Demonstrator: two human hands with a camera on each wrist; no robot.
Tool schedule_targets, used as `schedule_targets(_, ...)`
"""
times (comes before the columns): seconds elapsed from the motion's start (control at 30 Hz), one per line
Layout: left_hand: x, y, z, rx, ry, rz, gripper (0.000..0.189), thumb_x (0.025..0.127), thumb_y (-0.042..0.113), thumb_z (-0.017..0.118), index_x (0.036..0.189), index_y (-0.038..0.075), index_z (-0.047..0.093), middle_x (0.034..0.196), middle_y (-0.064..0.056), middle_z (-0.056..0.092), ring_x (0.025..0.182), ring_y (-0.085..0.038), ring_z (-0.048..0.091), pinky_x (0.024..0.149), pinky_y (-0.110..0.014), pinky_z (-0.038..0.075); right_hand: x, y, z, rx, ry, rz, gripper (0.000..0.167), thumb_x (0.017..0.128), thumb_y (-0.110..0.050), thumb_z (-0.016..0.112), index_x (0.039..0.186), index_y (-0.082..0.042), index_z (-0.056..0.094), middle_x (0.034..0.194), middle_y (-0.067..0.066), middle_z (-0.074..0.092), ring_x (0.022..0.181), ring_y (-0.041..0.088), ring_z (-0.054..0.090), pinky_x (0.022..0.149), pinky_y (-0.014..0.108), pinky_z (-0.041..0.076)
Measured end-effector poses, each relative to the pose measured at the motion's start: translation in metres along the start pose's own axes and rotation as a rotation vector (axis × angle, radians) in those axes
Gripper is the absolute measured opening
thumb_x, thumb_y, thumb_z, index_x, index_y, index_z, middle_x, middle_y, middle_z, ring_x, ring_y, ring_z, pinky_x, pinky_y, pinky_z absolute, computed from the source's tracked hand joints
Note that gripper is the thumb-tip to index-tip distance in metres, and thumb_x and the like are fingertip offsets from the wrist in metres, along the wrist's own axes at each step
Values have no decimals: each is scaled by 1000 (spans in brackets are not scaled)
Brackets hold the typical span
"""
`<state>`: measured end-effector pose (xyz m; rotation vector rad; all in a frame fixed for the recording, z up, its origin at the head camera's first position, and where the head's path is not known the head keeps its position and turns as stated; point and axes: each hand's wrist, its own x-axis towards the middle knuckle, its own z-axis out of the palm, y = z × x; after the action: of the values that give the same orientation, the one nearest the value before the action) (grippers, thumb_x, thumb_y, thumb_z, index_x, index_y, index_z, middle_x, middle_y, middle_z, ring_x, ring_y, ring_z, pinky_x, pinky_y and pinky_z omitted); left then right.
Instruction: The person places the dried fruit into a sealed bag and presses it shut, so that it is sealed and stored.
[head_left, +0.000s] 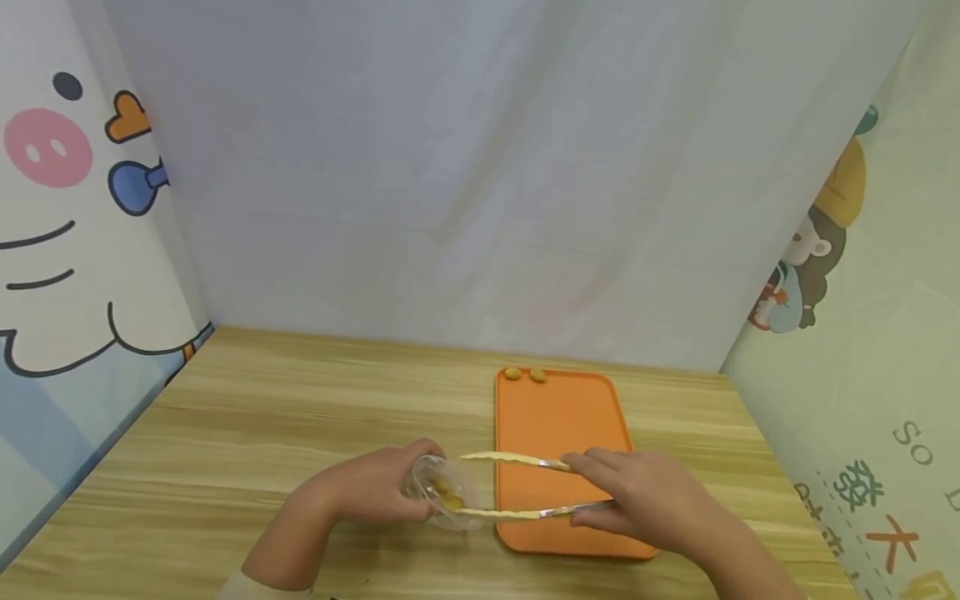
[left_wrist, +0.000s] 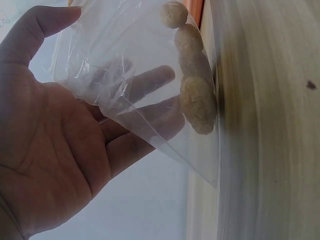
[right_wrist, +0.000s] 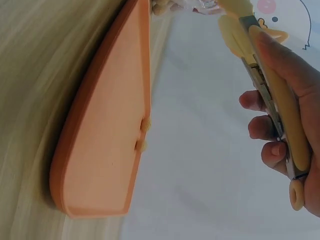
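Note:
My left hand (head_left: 367, 487) holds a clear plastic bag (head_left: 429, 472), its mouth turned toward the right. Several small tan, wrinkled oval pieces (left_wrist: 197, 102) lie in a row along the bag's lower side in the left wrist view. My right hand (head_left: 648, 496) grips a pair of tongs (head_left: 517, 457) with pale yellow, wavy-edged tips and metal joints. The tongs' two arms stand spread apart, with nothing between them. In the head view the nearer tip reaches into the bag's mouth beside the pieces, and the farther tip is at the bag's upper edge.
An orange tray (head_left: 558, 425) lies on the wood-grain table (head_left: 300, 392), under the tongs and right hand. Two tan pieces, one (head_left: 512, 374) left of the other (head_left: 537, 376), sit at its far left corner. A pale curtain (head_left: 450, 183) hangs behind the table.

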<state>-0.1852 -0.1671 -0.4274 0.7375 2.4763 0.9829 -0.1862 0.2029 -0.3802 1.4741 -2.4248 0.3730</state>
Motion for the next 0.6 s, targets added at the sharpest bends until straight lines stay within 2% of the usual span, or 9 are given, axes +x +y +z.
schedule_targets(0.2,-1,1,-1,15,-6,-22,50,85,40,68,129,29,47,100,12,61,86,-7,58,78,-29,47,-12,15,-4,77,-73,188,55,87,-48,69,131,-16,58,104,-11,65,66,-8,54,58,16,47)
schedule_targets(0.3,-1,1,-1,14,-11,-27,50,84,40,68,129,28,47,100,11,61,86,-7,58,78,-29,47,-18,27,-3,34,-95,268,58,86,-53,67,131,-18,55,102,-10,64,60,-7,49,54,18,44)
schedule_targets(0.43,-1,2,-1,21,-12,-27,50,83,39,68,128,28,48,99,11,61,86,-7,58,78,-29,47,-24,40,1,-29,-110,320,61,84,-57,67,130,-18,56,100,-11,62,62,-5,50,54,20,43)
schedule_targets(0.6,-1,0,0,36,-9,-31,51,83,40,68,128,29,47,99,12,61,87,-6,58,79,-29,47,-30,51,5,-14,-189,451,73,82,-63,66,136,-16,53,105,-8,62,68,-1,55,59,25,46)
